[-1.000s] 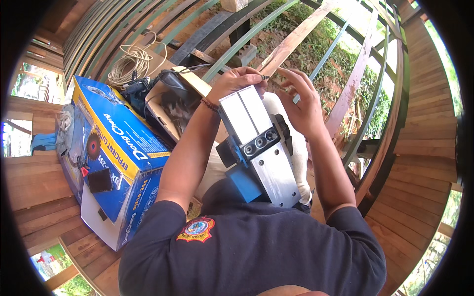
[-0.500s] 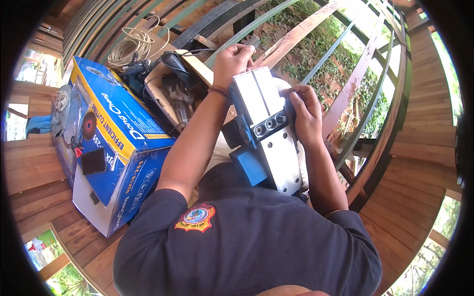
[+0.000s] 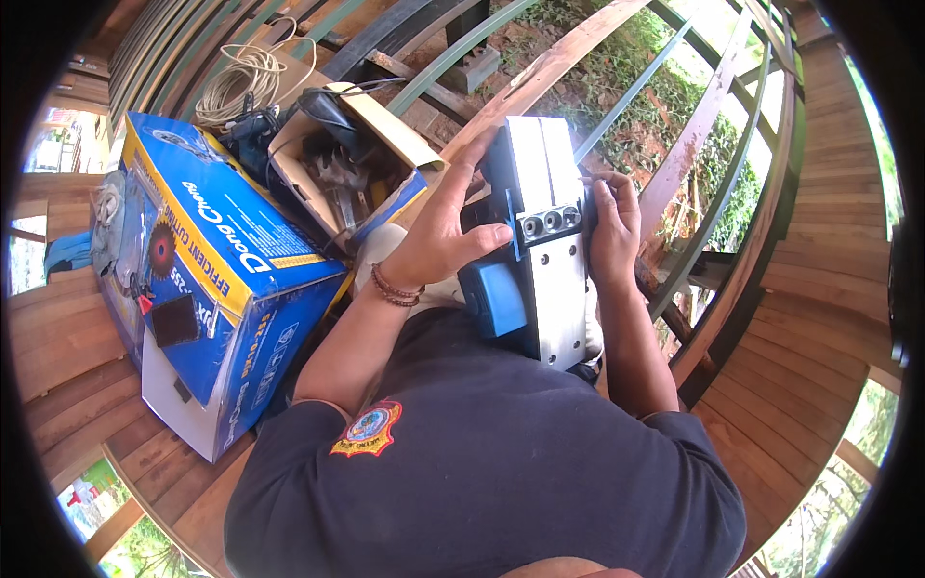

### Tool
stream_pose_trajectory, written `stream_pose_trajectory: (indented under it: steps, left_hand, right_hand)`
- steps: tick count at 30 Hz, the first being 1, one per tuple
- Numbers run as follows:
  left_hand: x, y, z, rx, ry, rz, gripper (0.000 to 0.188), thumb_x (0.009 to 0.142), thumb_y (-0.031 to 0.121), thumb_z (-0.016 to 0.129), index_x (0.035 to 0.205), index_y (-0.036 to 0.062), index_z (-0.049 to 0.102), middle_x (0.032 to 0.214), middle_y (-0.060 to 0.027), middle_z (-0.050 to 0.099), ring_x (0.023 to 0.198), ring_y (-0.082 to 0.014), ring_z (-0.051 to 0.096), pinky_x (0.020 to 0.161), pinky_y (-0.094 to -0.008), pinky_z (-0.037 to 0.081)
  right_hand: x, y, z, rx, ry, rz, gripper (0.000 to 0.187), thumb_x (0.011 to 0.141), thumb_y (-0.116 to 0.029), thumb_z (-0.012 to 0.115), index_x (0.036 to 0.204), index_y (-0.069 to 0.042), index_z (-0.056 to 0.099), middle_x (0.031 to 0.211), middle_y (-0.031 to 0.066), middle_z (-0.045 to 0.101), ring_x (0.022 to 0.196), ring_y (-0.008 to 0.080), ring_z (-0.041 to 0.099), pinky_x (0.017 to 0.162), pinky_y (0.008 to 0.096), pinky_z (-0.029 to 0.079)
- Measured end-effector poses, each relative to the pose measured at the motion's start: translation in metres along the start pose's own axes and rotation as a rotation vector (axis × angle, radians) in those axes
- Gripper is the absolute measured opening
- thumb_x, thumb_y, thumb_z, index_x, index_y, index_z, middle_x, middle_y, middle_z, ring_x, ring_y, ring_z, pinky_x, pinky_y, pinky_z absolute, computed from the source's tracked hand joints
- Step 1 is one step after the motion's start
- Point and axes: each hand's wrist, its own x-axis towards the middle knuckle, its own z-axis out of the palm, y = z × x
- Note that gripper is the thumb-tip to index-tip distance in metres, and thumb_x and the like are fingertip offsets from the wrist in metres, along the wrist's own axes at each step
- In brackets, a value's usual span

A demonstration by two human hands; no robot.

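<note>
Planer (image 3: 557,301) is sole up in front of my torso, between my hands. My left grip (image 3: 438,236) is spread wide along its left side, contact unclear. My right grip (image 3: 615,231) is curled at its right side, fingertips bunched; can't tell if I'm pinching anything. Step looks like steadying it near the bolted bar (image 3: 550,224). Next move calls for a firmer left hold, minding the cutter area.

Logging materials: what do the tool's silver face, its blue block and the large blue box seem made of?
Silver face: probably bare metal, smooth, given bright glare. Blue block: likely smooth plastic, evenly coloured with rounded corners. Large blue box: probably printed cardboard, perhaps glossy, with flat panels and creased edges.
</note>
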Motion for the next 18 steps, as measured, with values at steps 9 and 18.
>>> stream_pose_trajectory:
  steps: [9, 18]
  left_hand:
    - [0.011, -0.011, 0.003, 0.224, 0.004, 0.105, 0.11, 0.081, 0.03, 0.078, 0.168, -0.0016, 0.02, 0.172, -0.0234, 0.026, 0.163, -0.0397, 0.019, 0.131, -0.0486, 0.016]
    - [0.02, -0.019, 0.006, 0.27, 0.01, 0.136, 0.108, 0.08, 0.027, 0.078, 0.166, -0.0057, 0.02, 0.169, -0.0249, 0.03, 0.16, -0.0364, 0.024, 0.13, -0.0455, 0.021]
  right_hand:
    - [0.009, 0.002, -0.011, -0.399, 0.101, -0.216, 0.016, 0.101, -0.012, 0.067, 0.112, -0.001, 0.067, 0.108, 0.0072, 0.067, 0.103, 0.0147, 0.064, 0.091, 0.0321, 0.054]
    - [0.018, -0.019, 0.001, -0.345, 0.152, -0.238, 0.015, 0.094, -0.003, 0.068, 0.108, 0.002, 0.069, 0.101, 0.0063, 0.068, 0.098, 0.0132, 0.065, 0.09, 0.0296, 0.051]
